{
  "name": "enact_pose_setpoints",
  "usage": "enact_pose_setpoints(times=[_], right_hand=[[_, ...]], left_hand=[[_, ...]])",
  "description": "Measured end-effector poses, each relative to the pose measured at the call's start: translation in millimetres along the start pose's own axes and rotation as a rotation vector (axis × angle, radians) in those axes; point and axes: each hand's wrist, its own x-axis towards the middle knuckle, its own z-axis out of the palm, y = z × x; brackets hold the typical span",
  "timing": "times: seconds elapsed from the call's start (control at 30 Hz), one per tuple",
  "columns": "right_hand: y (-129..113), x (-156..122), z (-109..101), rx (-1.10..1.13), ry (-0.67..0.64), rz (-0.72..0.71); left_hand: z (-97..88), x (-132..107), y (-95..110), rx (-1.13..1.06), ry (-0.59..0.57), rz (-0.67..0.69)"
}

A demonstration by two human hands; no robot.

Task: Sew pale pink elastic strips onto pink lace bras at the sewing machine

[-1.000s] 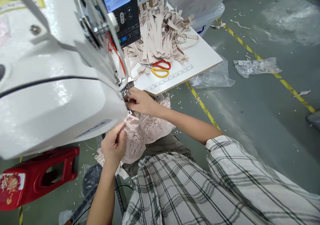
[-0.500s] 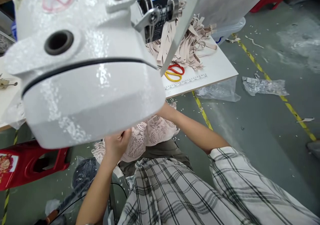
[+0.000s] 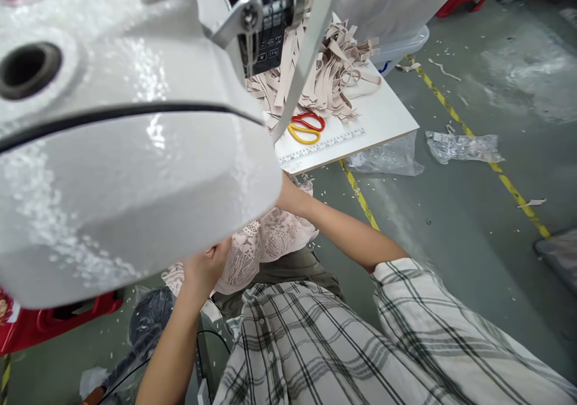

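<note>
A big white sewing machine head [image 3: 117,134] fills the left of the view and hides the needle area. My left hand [image 3: 205,270] reaches up under it, its fingers closed on pale pink lace fabric [image 3: 265,243] that hangs over my lap. My right forearm runs from the plaid sleeve [image 3: 406,309] up under the machine; the right hand itself is hidden behind the machine head. On the white table [image 3: 383,119] beyond lie a pile of beige elastic strips [image 3: 324,74] and scissors with red and yellow handles [image 3: 306,128].
The machine's control panel [image 3: 265,8] shows at the top. A red plastic stool [image 3: 58,321] stands at lower left. Clear plastic bags [image 3: 460,146] and scraps lie on the grey floor, which has a yellow line [image 3: 509,185]. A white tub [image 3: 401,47] sits behind the table.
The view has shifted so the machine head covers more of the frame. My right hand, seen at the needle a second ago, is now hidden. My left hand still holds the lace.
</note>
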Motion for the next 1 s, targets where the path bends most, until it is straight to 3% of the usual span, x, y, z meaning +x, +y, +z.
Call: enact_pose_setpoints(times=[0.23, 0.67, 1.0], right_hand=[[4.8, 1.7, 3.8, -0.017, 0.005, -0.062], [6.6, 2.0, 11.6, -0.08, 0.017, -0.099], [5.2, -1.8, 9.5, -0.012, 0.047, -0.071]], left_hand=[[-4.1, -1.2, 1.8, -0.045, -0.022, -0.041], [-13.8, -5.3, -7.0, -0.062, 0.115, -0.151], [-6.2, -4.2, -5.4, -0.025, 0.115, -0.196]])
